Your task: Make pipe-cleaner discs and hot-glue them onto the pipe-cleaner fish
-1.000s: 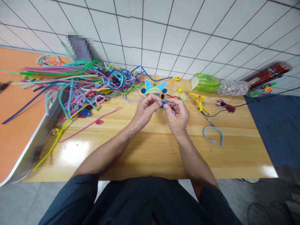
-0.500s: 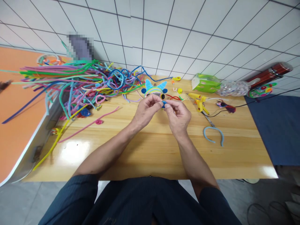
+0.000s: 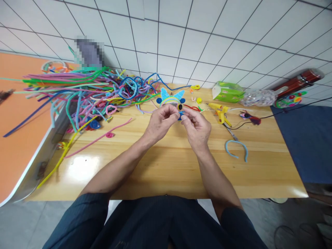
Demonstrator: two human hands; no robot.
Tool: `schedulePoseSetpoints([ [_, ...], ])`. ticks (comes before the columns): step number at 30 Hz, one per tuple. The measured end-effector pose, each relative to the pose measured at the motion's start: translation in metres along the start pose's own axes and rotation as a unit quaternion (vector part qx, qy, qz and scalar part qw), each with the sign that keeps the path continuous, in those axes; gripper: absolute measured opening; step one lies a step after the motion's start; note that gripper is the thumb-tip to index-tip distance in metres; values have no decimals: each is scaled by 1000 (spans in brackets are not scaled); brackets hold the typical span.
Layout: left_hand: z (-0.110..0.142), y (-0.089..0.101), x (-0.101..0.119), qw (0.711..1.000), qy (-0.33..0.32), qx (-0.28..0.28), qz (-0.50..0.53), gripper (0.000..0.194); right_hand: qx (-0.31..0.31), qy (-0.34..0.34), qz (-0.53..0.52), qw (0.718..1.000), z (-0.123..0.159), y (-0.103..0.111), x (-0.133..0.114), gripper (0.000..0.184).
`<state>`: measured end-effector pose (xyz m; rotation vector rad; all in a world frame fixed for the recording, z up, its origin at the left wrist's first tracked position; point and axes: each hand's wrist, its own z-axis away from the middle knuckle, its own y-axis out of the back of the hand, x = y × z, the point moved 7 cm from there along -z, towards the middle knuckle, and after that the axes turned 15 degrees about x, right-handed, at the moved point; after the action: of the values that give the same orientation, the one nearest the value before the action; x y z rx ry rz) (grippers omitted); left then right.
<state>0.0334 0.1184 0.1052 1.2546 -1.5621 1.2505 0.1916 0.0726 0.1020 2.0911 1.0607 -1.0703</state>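
Note:
Between the fingertips of both hands, at the middle of the table, is a small blue pipe-cleaner piece (image 3: 181, 117). My left hand (image 3: 163, 121) pinches it from the left, thumb against the fingers. From the other side my right hand (image 3: 196, 127) closes thumb and fingertips on it. My fingers cover much of the piece. Just beyond the hands sits a pipe-cleaner figure (image 3: 171, 100) with light blue horns, dark blue round ears and a striped band; its lower part is hidden behind my hands.
Loose pipe cleaners (image 3: 85, 90) of many colours heap at the left. Rightward lie a yellow glue gun (image 3: 219, 111), scissors (image 3: 230, 132) and a bent light blue pipe cleaner (image 3: 236, 141). A green packet (image 3: 227, 92) and a dark red flask (image 3: 298, 83) stand near the tiled wall.
Both hands stay nearly in place, their fingers shifting slightly on the blue piece. More of it now shows below the fingertips.

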Motion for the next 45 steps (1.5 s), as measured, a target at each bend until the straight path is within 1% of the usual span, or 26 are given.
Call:
schedulePoseSetpoints([
  [5,4,-2,-3,1000,6,24,7,33,25,27,15,999,5,0,-1,28],
  [9,7,-3,-4,999,7,32,16,33,25,38,42,998,5,0,-5,23],
  [15,9,-4,-7,999,15,40,31,31,32,27,10,999,4,0,-6,18],
  [17,7,-4,-5,999,18,29,35,31,28,20,8,999,2,1,-5,19],
  [19,5,-5,-4,999,23,4,33,32,17,19,19,1000,-1,3,-7,18],
  [23,1,-6,1,999,13,-37,21,33,-16,30,40,999,-9,6,-16,15],
  [27,0,-5,4,999,-12,-51,0,29,-28,63,42,997,-14,8,-26,13],
  [31,-1,-4,4,998,-15,-60,-22,27,-42,88,55,994,-14,8,-27,13],
  [37,-1,-4,7,996,-14,-77,-29,20,-58,66,60,994,-11,7,-16,28],
  [45,-1,-3,9,995,-15,-80,-58,20,-43,35,22,998,-8,6,-8,22],
])
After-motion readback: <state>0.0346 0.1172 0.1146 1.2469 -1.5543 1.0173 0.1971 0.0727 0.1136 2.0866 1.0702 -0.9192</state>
